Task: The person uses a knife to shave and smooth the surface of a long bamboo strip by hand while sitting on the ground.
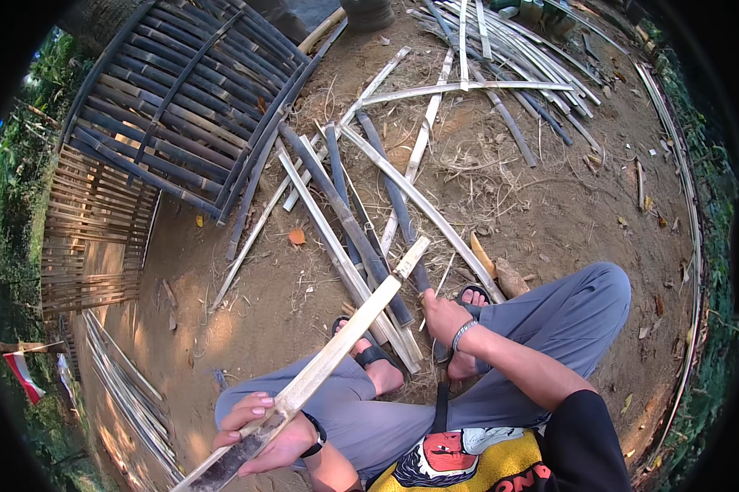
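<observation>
A long split bamboo strip (336, 348) slants across my lap, its pale inner face up and a node near its far end. My left hand (271, 435) is closed around its near, darker part, with the thumb along one side. My right hand (446, 318) is a fist between my knees, beside the end of a dark bamboo pole (394, 197). What it grips is mostly hidden; a narrow dark strip (441, 402) shows below it, over my trousers. Several split bamboo pieces (324, 221) lie crossed on the ground in front of my sandalled feet.
At the far left stands a dark bamboo slatted frame (185, 94), with a lighter slatted panel (95, 230) below it. A heap of pale strips (533, 61) lies at the far right, and more strips (127, 394) at the left. Shavings (500, 180) litter the dirt.
</observation>
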Action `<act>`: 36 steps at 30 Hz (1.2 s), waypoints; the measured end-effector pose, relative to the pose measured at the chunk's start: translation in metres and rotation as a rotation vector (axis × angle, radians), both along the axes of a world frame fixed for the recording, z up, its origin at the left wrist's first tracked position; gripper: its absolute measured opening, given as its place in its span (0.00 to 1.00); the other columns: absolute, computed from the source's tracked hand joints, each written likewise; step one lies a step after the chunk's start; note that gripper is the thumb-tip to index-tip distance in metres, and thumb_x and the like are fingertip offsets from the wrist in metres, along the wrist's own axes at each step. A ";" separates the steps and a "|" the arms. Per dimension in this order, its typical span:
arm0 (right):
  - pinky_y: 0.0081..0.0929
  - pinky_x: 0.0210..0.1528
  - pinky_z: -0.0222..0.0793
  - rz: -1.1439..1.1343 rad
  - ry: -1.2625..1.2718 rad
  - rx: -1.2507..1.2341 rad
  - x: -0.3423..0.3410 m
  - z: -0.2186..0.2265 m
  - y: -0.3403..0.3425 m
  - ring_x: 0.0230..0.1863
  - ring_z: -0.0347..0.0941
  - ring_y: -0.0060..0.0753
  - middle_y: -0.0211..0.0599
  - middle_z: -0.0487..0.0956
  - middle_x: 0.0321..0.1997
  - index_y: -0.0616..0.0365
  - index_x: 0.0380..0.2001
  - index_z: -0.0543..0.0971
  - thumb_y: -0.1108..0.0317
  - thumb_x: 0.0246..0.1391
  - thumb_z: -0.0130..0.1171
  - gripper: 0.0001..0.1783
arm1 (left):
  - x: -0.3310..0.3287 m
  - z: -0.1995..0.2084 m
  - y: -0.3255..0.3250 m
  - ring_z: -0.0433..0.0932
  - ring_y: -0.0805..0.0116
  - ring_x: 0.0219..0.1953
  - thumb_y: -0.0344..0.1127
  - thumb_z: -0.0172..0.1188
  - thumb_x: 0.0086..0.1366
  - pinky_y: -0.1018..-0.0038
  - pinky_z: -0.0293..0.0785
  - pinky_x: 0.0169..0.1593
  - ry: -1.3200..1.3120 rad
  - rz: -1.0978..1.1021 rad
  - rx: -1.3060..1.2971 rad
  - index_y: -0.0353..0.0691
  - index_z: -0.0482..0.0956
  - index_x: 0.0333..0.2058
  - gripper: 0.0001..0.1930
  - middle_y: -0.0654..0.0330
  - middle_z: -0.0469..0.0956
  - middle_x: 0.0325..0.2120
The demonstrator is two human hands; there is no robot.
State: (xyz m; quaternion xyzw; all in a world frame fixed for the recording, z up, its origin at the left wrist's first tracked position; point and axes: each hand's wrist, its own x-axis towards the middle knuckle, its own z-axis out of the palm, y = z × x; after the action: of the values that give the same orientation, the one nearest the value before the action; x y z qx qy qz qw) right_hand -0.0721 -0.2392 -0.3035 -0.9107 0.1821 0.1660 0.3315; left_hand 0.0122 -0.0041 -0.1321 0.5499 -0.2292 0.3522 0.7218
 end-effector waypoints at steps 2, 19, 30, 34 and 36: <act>0.48 0.27 0.76 0.084 -0.103 0.095 -0.006 0.060 0.028 0.29 0.78 0.59 0.58 0.78 0.28 0.65 0.39 0.61 0.75 0.53 0.46 0.11 | -0.007 0.004 -0.009 0.68 0.68 0.22 0.64 0.29 0.69 0.70 0.67 0.28 0.065 -0.014 -0.060 0.41 0.62 0.42 0.29 0.57 0.67 0.25; 0.47 0.23 0.74 0.108 -0.157 0.017 -0.022 0.097 0.040 0.24 0.77 0.58 0.54 0.76 0.26 0.65 0.40 0.61 0.70 0.56 0.47 0.12 | -0.023 0.004 -0.007 0.64 0.69 0.11 0.63 0.28 0.70 0.76 0.67 0.20 0.032 -0.317 -0.195 0.40 0.64 0.31 0.30 0.60 0.67 0.15; 0.45 0.21 0.72 0.133 -0.191 0.046 -0.032 0.094 0.047 0.23 0.77 0.55 0.54 0.75 0.25 0.65 0.37 0.61 0.71 0.55 0.48 0.11 | -0.031 0.002 -0.012 0.65 0.71 0.09 0.64 0.32 0.69 0.79 0.64 0.16 0.042 -0.279 -0.207 0.41 0.64 0.26 0.30 0.62 0.66 0.11; 0.47 0.20 0.72 0.203 -0.250 0.077 -0.033 0.137 0.067 0.22 0.76 0.56 0.53 0.74 0.24 0.65 0.39 0.61 0.70 0.56 0.48 0.12 | -0.030 -0.001 -0.011 0.65 0.72 0.09 0.64 0.32 0.69 0.79 0.64 0.17 0.032 -0.277 -0.198 0.41 0.64 0.26 0.30 0.62 0.66 0.11; 0.47 0.21 0.73 0.076 -0.182 -0.063 -0.026 0.097 0.049 0.22 0.76 0.56 0.52 0.74 0.24 0.65 0.38 0.61 0.71 0.55 0.47 0.11 | -0.030 0.003 -0.012 0.64 0.72 0.08 0.64 0.32 0.69 0.79 0.64 0.17 0.029 -0.279 -0.185 0.42 0.64 0.26 0.30 0.62 0.66 0.11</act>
State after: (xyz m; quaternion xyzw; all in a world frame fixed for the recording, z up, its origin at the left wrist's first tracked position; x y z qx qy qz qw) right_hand -0.0982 -0.1899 -0.2063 -0.9383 0.1216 0.0892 0.3111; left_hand -0.0177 -0.0164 -0.1292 0.4489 -0.2593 0.2601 0.8146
